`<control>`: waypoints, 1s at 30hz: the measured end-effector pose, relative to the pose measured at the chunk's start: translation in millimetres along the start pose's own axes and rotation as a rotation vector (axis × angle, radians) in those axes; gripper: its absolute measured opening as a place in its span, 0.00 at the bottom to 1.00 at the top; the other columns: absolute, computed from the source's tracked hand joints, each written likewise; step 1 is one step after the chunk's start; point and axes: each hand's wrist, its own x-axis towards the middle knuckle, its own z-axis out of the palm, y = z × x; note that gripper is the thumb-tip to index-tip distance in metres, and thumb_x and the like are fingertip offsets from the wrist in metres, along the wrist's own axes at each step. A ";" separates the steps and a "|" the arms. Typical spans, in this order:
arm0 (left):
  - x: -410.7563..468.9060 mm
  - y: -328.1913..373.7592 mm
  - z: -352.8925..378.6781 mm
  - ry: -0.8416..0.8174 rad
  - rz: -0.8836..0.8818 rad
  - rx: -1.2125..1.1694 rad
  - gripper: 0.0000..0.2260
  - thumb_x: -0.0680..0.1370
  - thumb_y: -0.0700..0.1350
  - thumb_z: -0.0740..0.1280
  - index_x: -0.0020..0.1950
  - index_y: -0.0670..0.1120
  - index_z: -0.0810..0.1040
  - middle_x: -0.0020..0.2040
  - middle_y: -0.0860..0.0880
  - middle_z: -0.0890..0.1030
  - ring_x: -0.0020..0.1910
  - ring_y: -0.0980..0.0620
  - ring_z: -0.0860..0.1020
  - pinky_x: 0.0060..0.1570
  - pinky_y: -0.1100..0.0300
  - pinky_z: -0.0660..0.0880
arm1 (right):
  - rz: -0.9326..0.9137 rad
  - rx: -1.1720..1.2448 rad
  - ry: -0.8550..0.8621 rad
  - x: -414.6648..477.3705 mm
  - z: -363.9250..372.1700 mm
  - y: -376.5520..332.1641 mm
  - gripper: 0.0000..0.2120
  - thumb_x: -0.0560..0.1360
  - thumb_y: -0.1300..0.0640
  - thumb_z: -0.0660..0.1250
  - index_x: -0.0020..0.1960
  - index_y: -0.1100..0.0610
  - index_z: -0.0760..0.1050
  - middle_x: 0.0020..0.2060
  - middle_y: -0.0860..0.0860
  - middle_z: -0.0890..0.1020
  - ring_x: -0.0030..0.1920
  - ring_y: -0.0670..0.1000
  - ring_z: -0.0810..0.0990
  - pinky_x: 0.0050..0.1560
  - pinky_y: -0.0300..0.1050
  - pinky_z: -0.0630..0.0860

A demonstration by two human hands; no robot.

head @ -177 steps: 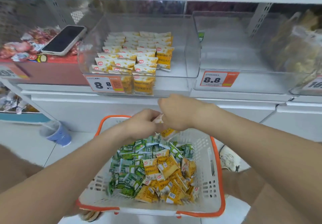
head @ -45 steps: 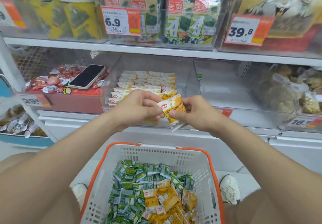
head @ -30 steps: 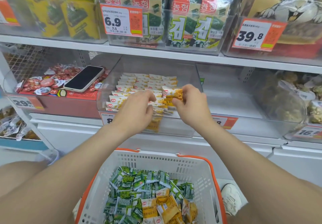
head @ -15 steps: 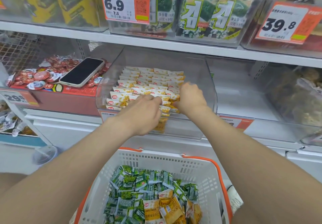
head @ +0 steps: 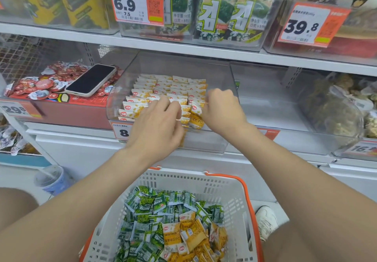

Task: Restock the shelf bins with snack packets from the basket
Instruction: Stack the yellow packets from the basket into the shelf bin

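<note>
Clear plastic shelf bin (head: 204,142): yellow-and-white snack packets (head: 163,84) in rows inside. Left hand (head: 157,127): relaxed fingers resting on front rows. Right hand (head: 222,108): fingers curled at right-front packets, grasp cannot be told. White slotted basket (head: 204,184), orange-rimmed, below: more packets.

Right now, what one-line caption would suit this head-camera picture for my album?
Left hand and right hand touch yellow packets in the clear bin above a basket of green and yellow packets.
</note>
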 end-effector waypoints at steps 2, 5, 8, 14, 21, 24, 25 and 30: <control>-12.9 13.6 -3.5 0.081 -0.027 -0.079 0.03 0.76 0.47 0.66 0.45 0.49 0.74 0.35 0.53 0.75 0.35 0.46 0.75 0.31 0.52 0.70 | -0.160 0.035 0.107 -24.7 -12.7 -5.1 0.08 0.75 0.56 0.60 0.47 0.56 0.78 0.36 0.56 0.81 0.41 0.64 0.79 0.38 0.51 0.78; -43.7 24.7 16.6 -0.025 -0.057 -0.101 0.06 0.75 0.51 0.66 0.41 0.51 0.74 0.29 0.53 0.76 0.28 0.47 0.77 0.26 0.56 0.68 | -0.294 0.067 -0.075 -69.0 -17.9 -7.9 0.11 0.73 0.50 0.61 0.43 0.54 0.79 0.34 0.51 0.82 0.40 0.59 0.82 0.39 0.52 0.81; -75.8 27.6 53.9 -0.459 -0.059 -0.041 0.11 0.78 0.55 0.62 0.38 0.52 0.72 0.31 0.52 0.75 0.31 0.46 0.76 0.30 0.56 0.68 | -0.413 -0.070 -0.647 -106.8 -7.6 -4.5 0.11 0.77 0.52 0.64 0.37 0.55 0.73 0.32 0.49 0.76 0.38 0.56 0.77 0.39 0.47 0.78; -162.8 33.2 125.3 -1.034 0.031 0.053 0.13 0.82 0.48 0.58 0.38 0.48 0.71 0.34 0.49 0.73 0.32 0.48 0.72 0.34 0.54 0.76 | -0.564 -0.327 -1.022 -153.8 47.9 2.2 0.14 0.80 0.61 0.62 0.36 0.55 0.68 0.33 0.52 0.71 0.28 0.52 0.66 0.27 0.44 0.66; -242.6 29.6 202.6 -1.332 -0.176 0.042 0.22 0.83 0.46 0.64 0.76 0.47 0.64 0.74 0.42 0.68 0.72 0.35 0.68 0.67 0.42 0.73 | -0.667 -0.398 -1.049 -161.8 76.7 0.8 0.11 0.81 0.62 0.62 0.41 0.54 0.69 0.39 0.51 0.74 0.32 0.50 0.72 0.26 0.44 0.68; -250.6 32.3 218.1 -1.262 -0.322 0.025 0.17 0.82 0.45 0.67 0.69 0.42 0.70 0.67 0.40 0.74 0.65 0.37 0.74 0.62 0.43 0.76 | -0.677 -0.401 -1.053 -160.8 83.8 1.0 0.10 0.81 0.63 0.62 0.41 0.53 0.70 0.39 0.51 0.75 0.31 0.49 0.71 0.26 0.43 0.68; -252.3 31.2 220.7 -1.268 -0.328 0.032 0.15 0.81 0.43 0.67 0.66 0.40 0.72 0.65 0.39 0.75 0.63 0.37 0.75 0.61 0.44 0.76 | -0.682 -0.399 -1.047 -160.2 85.4 1.4 0.09 0.81 0.63 0.62 0.43 0.54 0.70 0.39 0.51 0.74 0.31 0.48 0.71 0.26 0.43 0.68; -257.2 19.2 223.7 -1.252 -0.400 0.107 0.18 0.81 0.44 0.68 0.70 0.45 0.70 0.70 0.42 0.70 0.70 0.35 0.67 0.68 0.42 0.70 | -0.701 -0.405 -1.028 -156.4 88.6 2.7 0.03 0.83 0.60 0.61 0.51 0.55 0.73 0.41 0.50 0.72 0.31 0.48 0.69 0.26 0.43 0.65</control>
